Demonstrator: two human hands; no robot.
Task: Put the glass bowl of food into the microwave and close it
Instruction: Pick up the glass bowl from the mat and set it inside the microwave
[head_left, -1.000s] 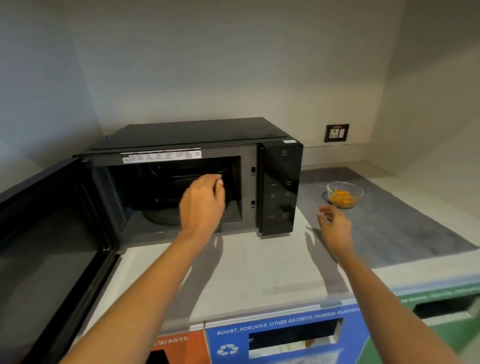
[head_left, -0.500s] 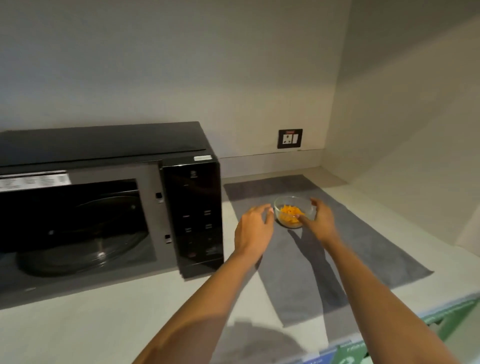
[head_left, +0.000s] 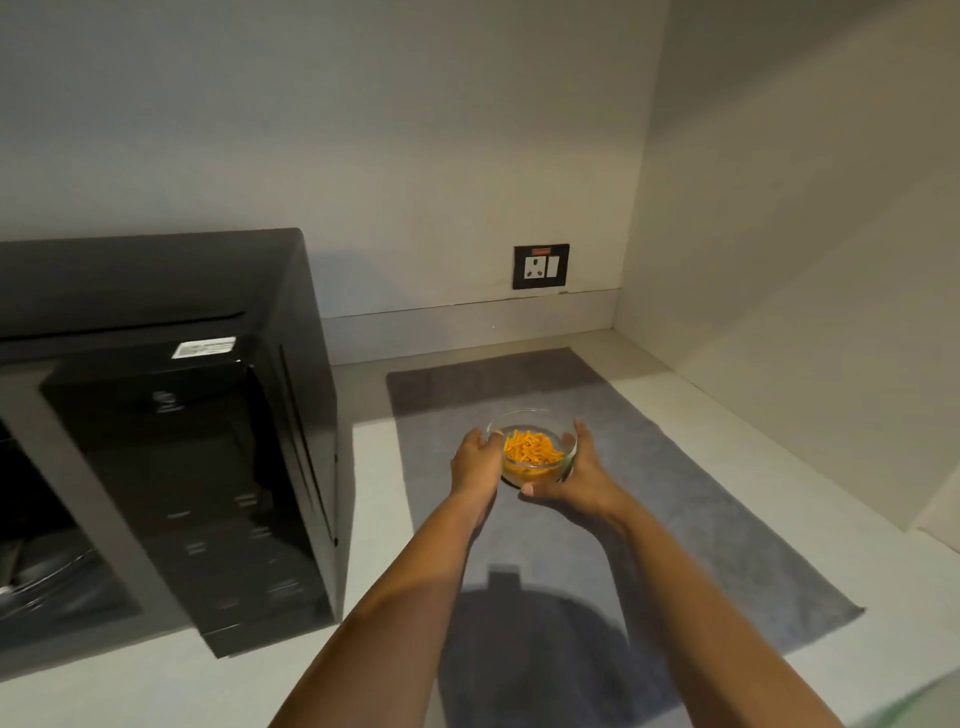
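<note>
A small glass bowl (head_left: 537, 431) holding orange food sits over the grey mat (head_left: 701, 519), gripped from both sides. My left hand (head_left: 475, 465) wraps its left side and my right hand (head_left: 579, 475) cups its right side and underside. Whether the bowl still touches the mat I cannot tell. The black microwave (head_left: 171, 415) stands at the left, its cavity (head_left: 31, 545) open at the frame's left edge. Its door is out of view.
The pale counter (head_left: 374, 499) runs between the microwave and the mat. A wall socket (head_left: 541, 266) is on the back wall, and a side wall (head_left: 805, 312) closes off the right. My head's shadow falls on the mat near me.
Both hands have closed around the bowl, which they were only reaching toward before. The view has swung further right, pushing the microwave to the left edge.
</note>
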